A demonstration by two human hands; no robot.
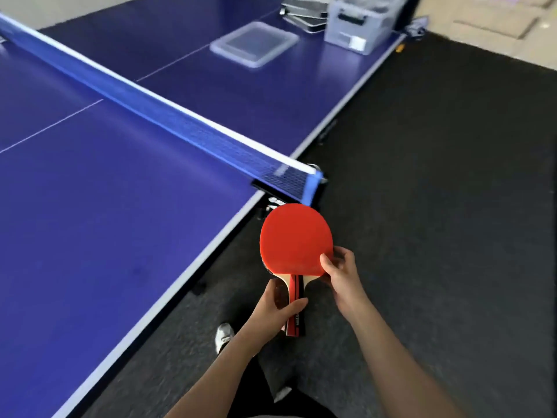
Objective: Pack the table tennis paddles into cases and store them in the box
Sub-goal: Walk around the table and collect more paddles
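A blue table tennis table (114,206) is seen to the left of both hands, its pale edge running diagonally from the lower left past the hands toward the far right corner. A dark carpeted floor (437,191) stretches to the right of and beyond the hands, wide and bare along the table's side. A blue net (168,116) is stretched across the table, its clamp overhanging the table edge just beyond the hands.

Well beyond the hands, at the table's far end, a grey plastic box (355,24) is set near the edge, with a clear lid (254,43) lying flat to its left and a blurred stack of dark cases (304,13) behind the lid, beside the box.

The paddles (296,239) are held over the floor, clear of the table edge, red face up; a second handle can be made out beneath the first. The handles are gripped by the left hand (278,309), fingers curled round them. The lower right rim of the red blade is pinched by the right hand (340,274), thumb on top.

A white shoe (223,336) is seen below the left hand on the floor.
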